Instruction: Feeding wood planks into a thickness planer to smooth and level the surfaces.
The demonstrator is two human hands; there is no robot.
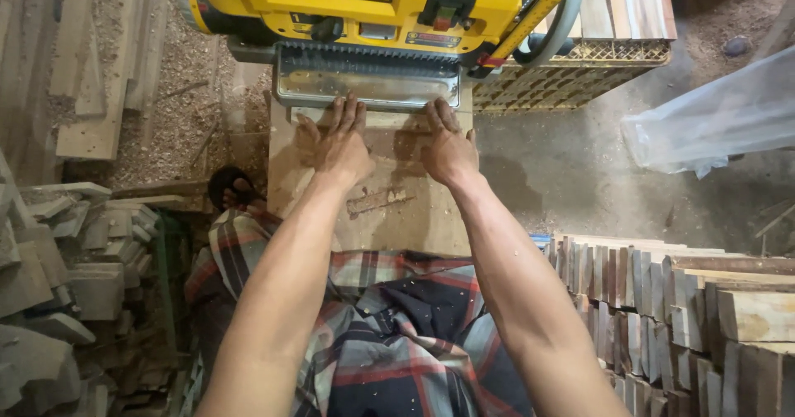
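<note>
Hands: left hand (338,139) and right hand (447,145), arms straight, palms flat and fingers spread, pressing a wooden board (373,193), gripping nothing. Board's far end lies on the metal infeed table (368,77) of the yellow thickness planer (356,7); stacked wood blocks (679,318) right of planer.
</note>
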